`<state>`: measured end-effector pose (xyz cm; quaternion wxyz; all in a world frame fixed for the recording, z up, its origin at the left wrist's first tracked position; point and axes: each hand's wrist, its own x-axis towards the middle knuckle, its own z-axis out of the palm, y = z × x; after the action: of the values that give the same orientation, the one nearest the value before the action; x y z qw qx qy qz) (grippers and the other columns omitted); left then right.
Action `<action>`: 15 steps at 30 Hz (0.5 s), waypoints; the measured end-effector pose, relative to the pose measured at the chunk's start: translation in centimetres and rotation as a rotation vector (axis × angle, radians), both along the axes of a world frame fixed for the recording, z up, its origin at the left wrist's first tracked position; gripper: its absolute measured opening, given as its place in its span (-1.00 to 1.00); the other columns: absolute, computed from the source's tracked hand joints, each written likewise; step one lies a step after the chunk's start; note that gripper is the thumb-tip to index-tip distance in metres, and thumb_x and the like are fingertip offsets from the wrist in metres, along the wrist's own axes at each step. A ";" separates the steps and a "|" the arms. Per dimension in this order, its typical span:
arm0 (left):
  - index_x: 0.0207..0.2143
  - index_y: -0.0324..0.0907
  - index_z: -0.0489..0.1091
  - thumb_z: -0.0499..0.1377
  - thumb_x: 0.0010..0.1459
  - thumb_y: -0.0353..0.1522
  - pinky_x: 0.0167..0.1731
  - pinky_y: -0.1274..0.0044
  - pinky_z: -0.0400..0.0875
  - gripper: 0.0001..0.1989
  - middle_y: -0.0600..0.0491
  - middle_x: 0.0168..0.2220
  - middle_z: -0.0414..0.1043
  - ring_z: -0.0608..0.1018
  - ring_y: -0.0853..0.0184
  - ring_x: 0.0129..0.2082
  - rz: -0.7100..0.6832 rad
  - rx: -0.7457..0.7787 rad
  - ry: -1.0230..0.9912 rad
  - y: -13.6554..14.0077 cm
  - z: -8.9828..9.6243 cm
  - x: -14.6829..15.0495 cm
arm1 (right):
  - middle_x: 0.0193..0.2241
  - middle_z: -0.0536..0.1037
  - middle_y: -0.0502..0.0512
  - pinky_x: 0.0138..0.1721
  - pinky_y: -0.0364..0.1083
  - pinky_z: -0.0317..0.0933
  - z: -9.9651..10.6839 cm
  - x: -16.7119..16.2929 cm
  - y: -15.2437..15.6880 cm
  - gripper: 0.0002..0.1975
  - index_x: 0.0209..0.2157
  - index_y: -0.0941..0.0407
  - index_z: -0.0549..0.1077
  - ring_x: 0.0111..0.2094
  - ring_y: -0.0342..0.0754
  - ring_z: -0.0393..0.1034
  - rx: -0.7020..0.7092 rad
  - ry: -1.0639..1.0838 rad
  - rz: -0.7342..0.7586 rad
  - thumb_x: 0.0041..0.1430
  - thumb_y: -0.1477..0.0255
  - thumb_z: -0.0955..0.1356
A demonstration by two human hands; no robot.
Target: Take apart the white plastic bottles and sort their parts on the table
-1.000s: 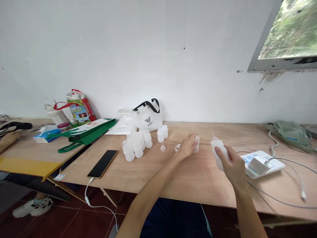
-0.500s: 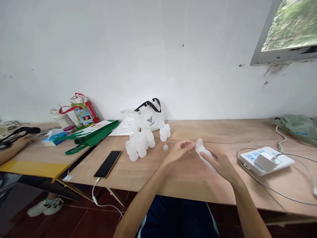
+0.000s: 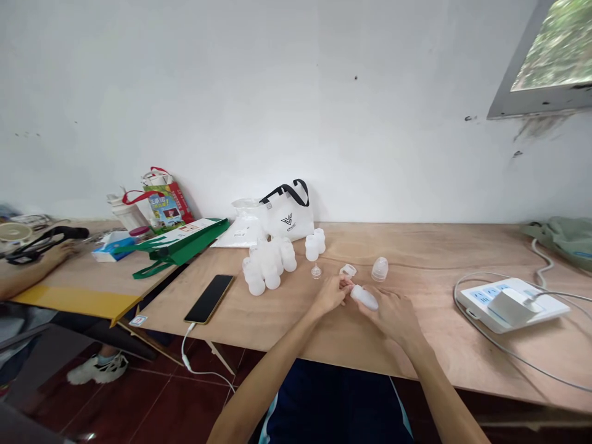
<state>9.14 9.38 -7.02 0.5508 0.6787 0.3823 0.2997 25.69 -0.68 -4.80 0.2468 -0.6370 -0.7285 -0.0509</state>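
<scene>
A frosted white plastic bottle (image 3: 364, 298) lies tilted in my right hand (image 3: 395, 313), whose fingers wrap round its body. My left hand (image 3: 333, 294) is at the bottle's left end, fingertips pinched together; what they grip there is hidden. Just beyond my hands, a clear dome cap (image 3: 380, 269) stands on the table. To its left lies a small clear ring-like part (image 3: 348, 270). Further left sits a clear nozzle piece (image 3: 316, 271) with a thin stem. Behind it stand a couple of frosted bottles (image 3: 312, 248), and more to the left a cluster of several similar bottles (image 3: 268, 264).
A phone (image 3: 209, 299) on a charging cable lies left. A white bag (image 3: 291, 216) with black handles and a green bag (image 3: 185, 245) are behind. Right is a power strip (image 3: 511, 305) with cables. At the far left, another person's arm (image 3: 34, 271) rests on the adjoining table.
The clear dome cap has come off the bottle and now stands on the table, with the ring-like part nearby. Both hands and the bottle have moved closer to me; the view has shifted slightly.
</scene>
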 end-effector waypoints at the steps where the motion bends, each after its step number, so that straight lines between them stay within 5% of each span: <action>1: -0.25 -0.27 0.47 0.29 0.22 -0.22 -0.59 0.65 0.39 -0.74 0.06 -0.43 0.46 0.48 0.43 -0.50 0.009 -0.007 0.000 0.0 0.1 0.0 | -0.39 0.68 0.17 -0.34 -0.02 0.22 0.0 -0.1 0.1 -0.71 -0.25 0.06 0.56 -0.34 0.16 0.59 -0.006 0.012 -0.020 0.35 0.22 0.26; 4: -0.22 -0.28 0.46 0.32 0.20 -0.17 -0.57 0.61 0.48 -0.68 0.04 -0.41 0.47 0.51 0.42 -0.49 -0.019 -0.061 -0.006 0.1 0.9 -0.5 | -0.33 0.69 0.14 -0.36 -0.04 0.22 0.1 0.0 0.4 -0.70 -0.21 0.04 0.58 -0.34 0.14 0.58 -0.079 0.155 -0.011 0.34 0.19 0.27; 9: -0.24 -0.28 0.48 0.39 0.11 -0.12 -0.42 0.52 0.60 -0.60 -0.05 -0.28 0.53 0.55 0.41 -0.39 -0.169 -0.175 -0.034 0.1 3.4 -2.2 | -0.18 0.68 0.07 -0.22 -0.01 0.33 1.1 1.0 0.9 -0.59 -0.12 0.01 0.60 -0.19 0.14 0.55 -0.272 0.568 0.239 0.26 0.02 0.33; 15: -0.20 -0.25 0.44 0.27 0.25 -0.09 -0.33 0.45 0.63 -0.63 -0.04 -0.25 0.51 0.59 0.36 -0.32 -0.216 -0.021 0.023 0.1 6.4 -3.6 | -0.29 0.60 0.09 -0.35 -0.06 0.30 1.9 2.2 -0.3 -0.46 -0.07 0.07 0.58 -0.31 0.05 0.46 -0.489 0.854 0.409 0.22 -0.07 0.32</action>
<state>5.50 9.48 -0.59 0.5826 0.7135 0.3163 0.2267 27.91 -0.98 -2.89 0.3705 -0.4852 -0.6631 0.4332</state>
